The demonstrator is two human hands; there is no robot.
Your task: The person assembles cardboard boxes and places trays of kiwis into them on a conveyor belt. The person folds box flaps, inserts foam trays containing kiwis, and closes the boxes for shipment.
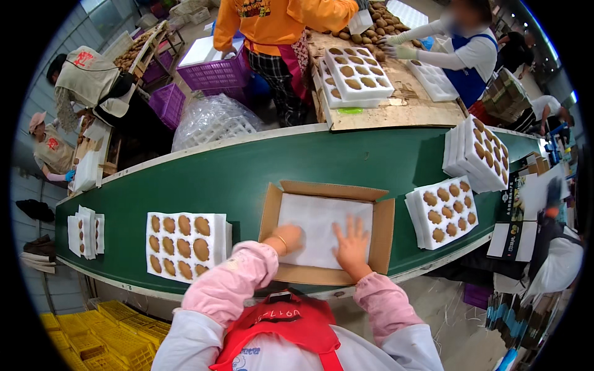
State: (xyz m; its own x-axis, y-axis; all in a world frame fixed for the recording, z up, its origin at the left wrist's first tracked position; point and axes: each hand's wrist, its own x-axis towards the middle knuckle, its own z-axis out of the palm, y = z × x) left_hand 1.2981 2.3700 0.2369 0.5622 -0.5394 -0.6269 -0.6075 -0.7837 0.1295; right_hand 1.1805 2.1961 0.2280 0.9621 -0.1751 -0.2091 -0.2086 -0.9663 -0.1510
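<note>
An open cardboard carton [383,238] sits on the green belt [346,148], right in front of the wearer, its flaps folded outward and its long axis running left to right. Inside the carton, a white sheet [328,210] covers most of the bottom, with its long side along the carton's. The left grip [286,238] is over the carton's left end, at the sheet's edge; motion blurs its fingers, so I cannot tell whether it is open or closed. The right grip [351,244] is open, fingers spread and pointing away from the wearer, in the carton's right half, palm down on the sheet as far as I can judge, holding nothing. The relation that counts is sideways: both grips lie within the carton's walls, and filled foam trays flank it. Left of the carton, slightly apart, is a tray stack [228,241] with brown fruit [184,248] in 3 rows of 4; its long axis runs roughly parallel to the carton's, and the left grip is the nearer. Just beside the carton's right wall is a slanted tray stack [415,216], also 3 by 4, its far side turned a little from the carton's line; the right grip is nearer there. Beyond the carton, across the belt, a wooden desk [414,114] carries more trays and loose fruit.
</note>
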